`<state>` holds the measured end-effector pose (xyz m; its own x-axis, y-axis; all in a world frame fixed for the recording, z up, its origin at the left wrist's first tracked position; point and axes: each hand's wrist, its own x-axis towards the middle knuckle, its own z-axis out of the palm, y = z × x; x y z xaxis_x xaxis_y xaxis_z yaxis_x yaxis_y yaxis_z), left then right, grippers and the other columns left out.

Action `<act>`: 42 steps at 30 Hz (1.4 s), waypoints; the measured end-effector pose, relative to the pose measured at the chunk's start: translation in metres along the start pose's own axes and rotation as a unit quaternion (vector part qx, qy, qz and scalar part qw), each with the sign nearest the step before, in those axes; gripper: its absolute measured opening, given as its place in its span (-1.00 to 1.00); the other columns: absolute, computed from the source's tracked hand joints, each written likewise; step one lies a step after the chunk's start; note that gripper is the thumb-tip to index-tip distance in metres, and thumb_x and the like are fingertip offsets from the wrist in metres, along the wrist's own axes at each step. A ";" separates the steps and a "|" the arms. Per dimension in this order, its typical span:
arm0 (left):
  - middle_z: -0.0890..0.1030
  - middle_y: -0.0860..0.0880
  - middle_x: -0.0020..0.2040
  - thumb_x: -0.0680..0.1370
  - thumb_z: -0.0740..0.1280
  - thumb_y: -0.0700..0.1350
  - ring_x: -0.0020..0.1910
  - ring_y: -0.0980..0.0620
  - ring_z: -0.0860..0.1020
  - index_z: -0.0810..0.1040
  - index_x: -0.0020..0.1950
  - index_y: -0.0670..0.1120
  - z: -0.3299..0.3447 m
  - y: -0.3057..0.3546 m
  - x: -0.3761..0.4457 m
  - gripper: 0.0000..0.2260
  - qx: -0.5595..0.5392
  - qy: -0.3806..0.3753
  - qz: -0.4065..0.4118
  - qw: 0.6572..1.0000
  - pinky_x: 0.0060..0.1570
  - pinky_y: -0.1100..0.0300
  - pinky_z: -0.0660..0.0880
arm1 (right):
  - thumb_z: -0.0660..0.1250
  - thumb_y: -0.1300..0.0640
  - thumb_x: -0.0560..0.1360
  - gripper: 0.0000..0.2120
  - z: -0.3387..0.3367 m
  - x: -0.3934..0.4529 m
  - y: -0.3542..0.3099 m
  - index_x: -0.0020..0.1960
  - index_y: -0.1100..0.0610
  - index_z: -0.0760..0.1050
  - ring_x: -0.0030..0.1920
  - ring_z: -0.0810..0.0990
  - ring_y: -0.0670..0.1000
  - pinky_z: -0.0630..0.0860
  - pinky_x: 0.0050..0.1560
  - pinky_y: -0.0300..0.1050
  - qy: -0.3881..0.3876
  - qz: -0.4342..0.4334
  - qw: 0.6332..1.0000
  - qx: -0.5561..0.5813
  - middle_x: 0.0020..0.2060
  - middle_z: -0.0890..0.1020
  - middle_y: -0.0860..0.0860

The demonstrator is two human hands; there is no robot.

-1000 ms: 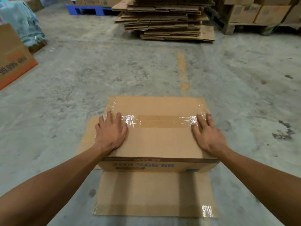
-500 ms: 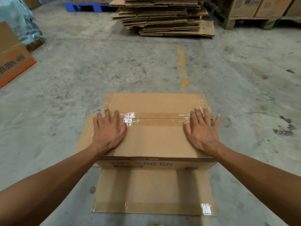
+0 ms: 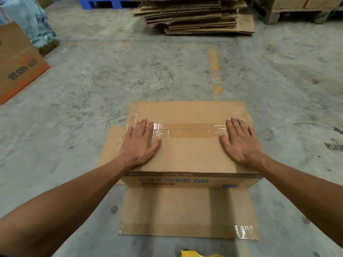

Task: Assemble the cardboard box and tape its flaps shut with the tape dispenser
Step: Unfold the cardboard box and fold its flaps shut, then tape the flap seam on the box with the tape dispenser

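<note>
**Operator:** Head view gives me the cardboard box (image 3: pixel 187 156) on the concrete floor (image 3: pixel 130 75), straight ahead, with its top flaps folded down and clear tape (image 3: pixel 185 129) running along the seam.

**Colleague:** And the hands?

**Operator:** I see both lying flat on the lid, fingers straight and spread, gripping nothing. My left hand (image 3: pixel 142 142) covers the left end of the tape, my right hand (image 3: pixel 239 140) the right end.

**Colleague:** What lies around it?

**Operator:** One loose flap (image 3: pixel 183 212) lies flat on the floor on the near side, another (image 3: pixel 111 145) pokes out at the left. Further off I see a stack of flattened cartons (image 3: pixel 193 15), a printed box (image 3: pixel 18 62) at far left, and something yellow (image 3: pixel 196 254) at the bottom edge that I cannot identify.
</note>
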<state>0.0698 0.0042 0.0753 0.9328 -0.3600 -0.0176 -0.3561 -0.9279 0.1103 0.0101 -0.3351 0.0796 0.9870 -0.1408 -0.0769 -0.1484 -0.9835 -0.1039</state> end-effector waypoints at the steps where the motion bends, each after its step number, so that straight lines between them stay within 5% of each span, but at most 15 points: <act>1: -0.08 -0.09 0.61 0.58 -0.12 0.29 0.58 -0.01 -0.13 -0.06 0.61 -0.05 0.000 0.000 0.001 -0.32 0.003 0.001 0.004 1.000 0.53 -0.04 -0.16 | -0.22 -0.25 0.59 -0.32 0.001 -0.005 0.000 0.61 0.06 -0.15 0.57 -0.20 0.01 -0.20 0.54 0.12 -0.001 0.005 1.000 0.000 0.60 -0.13 0.00; 16: -0.15 -0.10 0.61 0.59 -0.17 0.28 0.57 -0.01 -0.20 -0.14 0.60 -0.06 0.002 0.007 -0.016 -0.32 0.016 -0.012 0.010 1.000 0.52 -0.04 -0.23 | -0.14 -0.19 0.61 -0.37 -0.005 -0.035 -0.007 0.59 0.09 -0.02 0.57 -0.11 0.14 -0.15 0.52 0.24 -0.004 0.015 1.000 0.025 0.59 -0.02 0.11; 19: -0.15 -0.10 0.61 0.58 -0.17 0.28 0.57 -0.01 -0.20 -0.14 0.60 -0.07 0.002 0.007 -0.015 -0.32 0.017 -0.010 0.011 1.000 0.52 -0.05 -0.23 | 0.02 -0.06 0.58 -0.49 -0.008 -0.066 -0.042 0.48 0.10 0.27 0.50 0.20 0.19 -0.01 0.49 0.28 0.086 -0.154 0.983 0.050 0.47 0.31 0.17; 21: -0.14 -0.11 0.61 0.58 -0.17 0.28 0.58 -0.02 -0.19 -0.13 0.60 -0.07 0.003 0.006 -0.016 -0.32 0.015 -0.008 0.011 1.000 0.52 -0.06 -0.22 | 0.19 0.10 0.53 -0.58 -0.003 -0.102 -0.074 0.36 0.16 0.45 0.37 0.40 0.19 0.15 0.45 0.25 0.136 -0.335 0.928 0.093 0.31 0.50 0.17; 24: -0.14 -0.12 0.61 0.58 -0.17 0.28 0.58 -0.03 -0.19 -0.13 0.60 -0.07 0.002 0.006 -0.017 -0.32 0.013 -0.011 0.012 1.000 0.52 -0.07 -0.21 | 0.27 0.16 0.49 -0.64 0.023 -0.160 -0.110 0.28 0.16 0.52 0.06 0.53 0.18 0.42 0.09 0.07 0.066 -0.464 0.872 0.140 0.06 0.58 0.15; 26: -0.14 -0.12 0.61 0.58 -0.17 0.28 0.58 -0.03 -0.19 -0.14 0.60 -0.07 0.001 0.006 -0.017 -0.32 0.012 -0.014 0.014 1.000 0.52 -0.07 -0.22 | 0.23 0.05 0.53 -0.66 0.051 -0.193 -0.116 0.28 0.07 0.45 -0.11 0.55 0.14 0.46 -0.11 0.00 -0.033 -0.475 0.873 0.108 -0.09 0.57 0.08; 30: -0.13 -0.12 0.61 0.59 -0.16 0.26 0.58 -0.02 -0.18 -0.12 0.60 -0.08 0.003 0.008 -0.017 -0.33 0.014 -0.006 0.010 1.000 0.52 -0.07 -0.22 | 0.14 -0.17 0.55 -0.64 0.090 -0.236 -0.084 0.25 -0.03 0.42 -0.18 0.63 0.11 0.54 -0.13 -0.06 -0.180 -0.433 0.883 0.014 -0.17 0.64 0.01; 37: -0.13 -0.13 0.61 0.59 -0.17 0.27 0.58 -0.03 -0.18 -0.12 0.60 -0.08 0.003 0.008 -0.016 -0.32 0.013 -0.004 0.014 1.000 0.52 -0.08 -0.21 | 0.23 -0.27 0.43 -0.49 0.099 -0.264 -0.049 0.28 -0.04 0.41 -0.35 0.60 -0.04 0.52 -0.32 -0.23 -0.133 -0.420 0.898 -0.003 -0.26 0.62 -0.11; 42: -0.13 -0.12 0.61 0.58 -0.18 0.29 0.58 -0.03 -0.18 -0.12 0.60 -0.07 0.004 0.006 -0.016 -0.31 0.012 -0.005 0.014 1.000 0.52 -0.08 -0.20 | 0.33 -0.33 0.31 -0.22 0.104 -0.273 -0.046 0.39 0.06 0.34 -0.30 0.58 -0.02 0.54 -0.24 -0.24 -0.114 -0.433 0.893 -0.050 -0.25 0.61 -0.06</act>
<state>0.0523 0.0038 0.0726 0.9219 -0.3866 -0.0258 -0.3833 -0.9196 0.0860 -0.2583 -0.2392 0.0021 0.6894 0.6928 -0.2114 0.6816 -0.7193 -0.1345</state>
